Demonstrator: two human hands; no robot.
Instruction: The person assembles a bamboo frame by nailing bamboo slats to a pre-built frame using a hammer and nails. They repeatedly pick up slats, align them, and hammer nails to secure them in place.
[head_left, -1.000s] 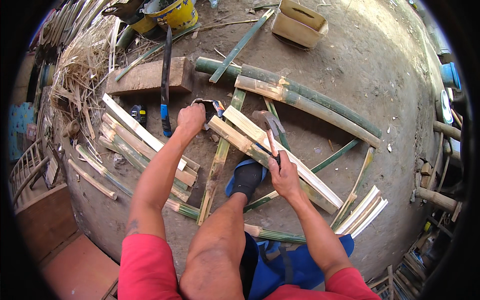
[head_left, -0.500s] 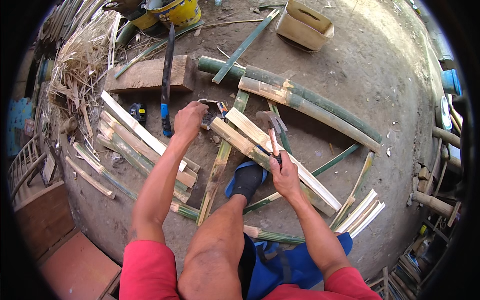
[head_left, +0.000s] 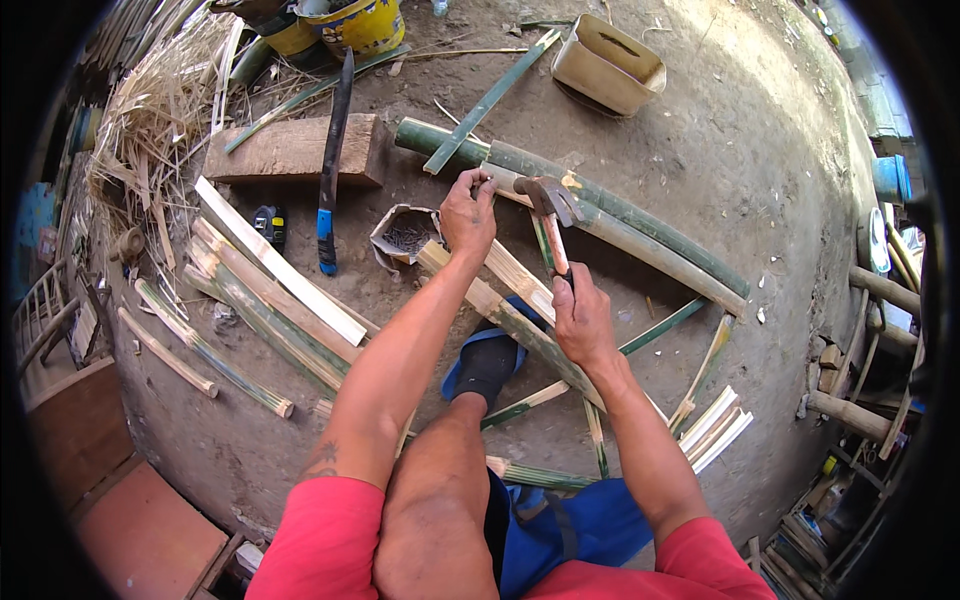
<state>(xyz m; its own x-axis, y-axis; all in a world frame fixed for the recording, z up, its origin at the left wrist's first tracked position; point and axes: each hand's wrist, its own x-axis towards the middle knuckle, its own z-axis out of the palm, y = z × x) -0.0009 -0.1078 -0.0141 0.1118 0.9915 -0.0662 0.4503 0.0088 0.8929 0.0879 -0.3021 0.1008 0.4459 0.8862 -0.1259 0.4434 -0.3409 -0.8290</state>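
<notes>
My right hand point(head_left: 583, 318) grips the wooden handle of a claw hammer point(head_left: 549, 205), whose metal head hangs just above the end of a split bamboo slat point(head_left: 588, 192). My left hand point(head_left: 468, 213) pinches something small, likely a nail, against that slat right beside the hammer head. Under both hands lie more split bamboo strips point(head_left: 505, 290), crossing a long green bamboo pole point(head_left: 640, 215). My foot in a dark sock and blue sandal point(head_left: 487, 362) rests on the ground below them.
A small open container of nails point(head_left: 405, 237) sits by my left hand. A long blade with a blue grip point(head_left: 329, 170) leans on a wooden block point(head_left: 293, 150). Bamboo slats point(head_left: 265, 300) pile at left, a beige can point(head_left: 608, 65) and yellow bucket point(head_left: 362, 22) stand farther off.
My left hand moved from the nail container over to the slat end. The right hand brought the hammer forward, so its head is now over that spot.
</notes>
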